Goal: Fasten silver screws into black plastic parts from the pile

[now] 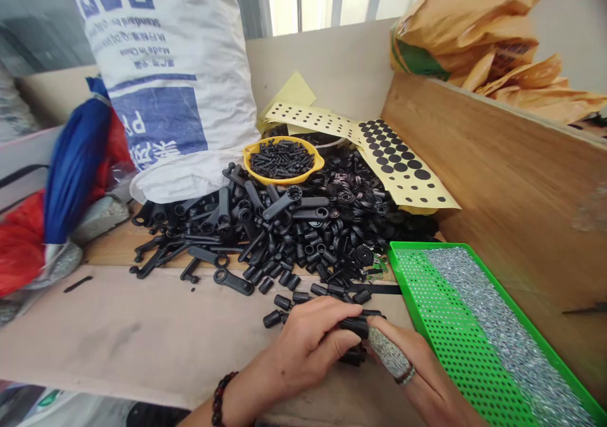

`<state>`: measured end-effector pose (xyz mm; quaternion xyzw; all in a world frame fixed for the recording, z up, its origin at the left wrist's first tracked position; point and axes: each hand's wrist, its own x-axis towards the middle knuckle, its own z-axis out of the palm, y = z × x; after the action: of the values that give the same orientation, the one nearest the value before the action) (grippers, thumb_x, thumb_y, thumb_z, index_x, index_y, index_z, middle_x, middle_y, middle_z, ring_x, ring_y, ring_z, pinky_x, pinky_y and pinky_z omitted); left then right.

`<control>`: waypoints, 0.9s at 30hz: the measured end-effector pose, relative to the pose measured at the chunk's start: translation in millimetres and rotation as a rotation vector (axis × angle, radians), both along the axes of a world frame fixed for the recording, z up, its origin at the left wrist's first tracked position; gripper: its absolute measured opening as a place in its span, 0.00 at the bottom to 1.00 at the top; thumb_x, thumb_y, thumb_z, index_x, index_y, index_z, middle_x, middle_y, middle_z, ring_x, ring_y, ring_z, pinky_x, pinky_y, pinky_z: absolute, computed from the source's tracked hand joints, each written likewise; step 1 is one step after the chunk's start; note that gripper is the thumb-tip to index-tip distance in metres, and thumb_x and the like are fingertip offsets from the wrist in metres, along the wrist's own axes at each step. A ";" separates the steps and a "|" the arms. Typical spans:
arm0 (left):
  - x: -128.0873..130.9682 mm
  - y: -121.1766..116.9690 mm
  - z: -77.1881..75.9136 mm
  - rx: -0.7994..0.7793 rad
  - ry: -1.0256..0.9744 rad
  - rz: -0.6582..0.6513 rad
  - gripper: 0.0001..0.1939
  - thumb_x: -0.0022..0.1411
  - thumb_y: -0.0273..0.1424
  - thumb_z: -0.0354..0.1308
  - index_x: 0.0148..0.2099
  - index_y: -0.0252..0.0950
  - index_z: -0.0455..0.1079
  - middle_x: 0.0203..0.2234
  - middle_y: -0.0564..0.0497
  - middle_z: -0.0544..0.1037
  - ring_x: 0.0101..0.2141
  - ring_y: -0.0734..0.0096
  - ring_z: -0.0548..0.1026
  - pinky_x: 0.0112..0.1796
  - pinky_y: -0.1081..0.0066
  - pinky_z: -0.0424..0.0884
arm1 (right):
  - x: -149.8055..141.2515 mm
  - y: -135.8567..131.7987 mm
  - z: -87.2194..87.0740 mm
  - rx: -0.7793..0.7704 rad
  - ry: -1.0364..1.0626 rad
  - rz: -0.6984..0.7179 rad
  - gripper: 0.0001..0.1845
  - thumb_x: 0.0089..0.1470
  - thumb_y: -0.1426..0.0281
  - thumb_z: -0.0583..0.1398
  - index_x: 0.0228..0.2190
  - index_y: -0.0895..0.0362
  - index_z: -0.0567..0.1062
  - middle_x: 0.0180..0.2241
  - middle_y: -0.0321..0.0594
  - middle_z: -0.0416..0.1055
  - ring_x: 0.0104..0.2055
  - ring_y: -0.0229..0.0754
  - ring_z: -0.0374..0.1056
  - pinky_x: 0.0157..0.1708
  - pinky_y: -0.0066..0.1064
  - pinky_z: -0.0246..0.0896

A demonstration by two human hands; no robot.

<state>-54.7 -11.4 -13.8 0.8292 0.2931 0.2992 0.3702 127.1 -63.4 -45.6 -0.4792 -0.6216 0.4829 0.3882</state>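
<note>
Apparently plenty remains — the left hand [313,338] clamps a black cylinder [358,327] at the view's five o'clock, the right hand [420,357]'s grip is unclear — loose parts [303,231] heaped centrally, none visibly finished.

Parts pile [303,237] lies left of the tray [439,313].

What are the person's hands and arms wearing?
The left hand has a bracelet of dark, reddish-brown round beads at its wrist. The right hand has a speckled grey cover on one finger, with a dark band near its end. No sleeves show.
</note>
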 end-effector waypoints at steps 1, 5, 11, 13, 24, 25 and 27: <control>-1.2 1.3 1.6 -0.067 0.013 0.023 0.14 0.65 0.32 0.51 0.49 0.34 0.71 0.37 0.46 0.78 0.37 0.68 0.75 0.39 0.72 0.70 | 2.0 0.2 4.5 0.080 -0.049 0.030 0.14 0.60 0.62 0.48 0.35 0.54 0.70 0.29 0.40 0.68 0.31 0.43 0.64 0.34 0.32 0.63; -3.8 4.4 1.0 -0.207 0.003 0.050 0.11 0.63 0.32 0.55 0.43 0.34 0.75 0.31 0.49 0.79 0.31 0.71 0.75 0.35 0.75 0.69 | 4.5 3.7 5.1 0.373 -0.206 0.093 0.15 0.59 0.70 0.46 0.43 0.54 0.69 0.31 0.43 0.69 0.33 0.45 0.67 0.35 0.33 0.64; 0.2 0.1 -5.7 -0.163 -0.032 0.051 0.11 0.63 0.33 0.55 0.42 0.32 0.75 0.30 0.47 0.78 0.32 0.69 0.74 0.34 0.74 0.69 | -0.2 4.3 3.7 0.428 -0.161 0.065 0.15 0.59 0.70 0.47 0.43 0.54 0.69 0.34 0.44 0.72 0.35 0.45 0.69 0.33 0.30 0.65; 1.3 -2.7 -9.2 -0.086 -0.055 0.040 0.12 0.64 0.33 0.53 0.41 0.31 0.74 0.30 0.46 0.78 0.32 0.68 0.74 0.35 0.73 0.70 | -2.4 2.7 6.6 0.368 -0.131 0.039 0.14 0.60 0.67 0.47 0.38 0.54 0.71 0.30 0.43 0.72 0.31 0.45 0.69 0.30 0.30 0.65; -5.2 -3.7 -24.0 0.179 0.039 0.012 0.12 0.66 0.29 0.48 0.43 0.30 0.70 0.31 0.44 0.78 0.32 0.66 0.73 0.36 0.70 0.70 | -8.1 7.8 -18.0 0.384 -0.292 0.040 0.08 0.52 0.75 0.47 0.26 0.54 0.64 0.21 0.34 0.68 0.21 0.38 0.65 0.20 0.25 0.60; -7.4 1.7 -21.0 0.173 0.071 0.001 0.11 0.66 0.28 0.49 0.43 0.30 0.71 0.32 0.45 0.78 0.33 0.66 0.73 0.37 0.70 0.70 | -5.4 9.1 -15.1 0.396 -0.333 0.040 0.09 0.52 0.75 0.47 0.29 0.54 0.65 0.23 0.35 0.70 0.23 0.38 0.68 0.22 0.25 0.62; -13.0 15.4 -16.2 0.148 0.128 0.044 0.09 0.64 0.28 0.51 0.42 0.32 0.72 0.33 0.47 0.79 0.35 0.67 0.73 0.39 0.70 0.69 | 2.4 11.4 -7.3 0.426 -0.426 0.026 0.12 0.54 0.75 0.48 0.38 0.54 0.67 0.31 0.38 0.75 0.31 0.40 0.73 0.28 0.26 0.67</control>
<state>-67.7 4.0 -30.1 0.8650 0.3113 0.2746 0.2819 129.5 -52.1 -52.9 -0.4696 -0.7825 0.2353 0.3345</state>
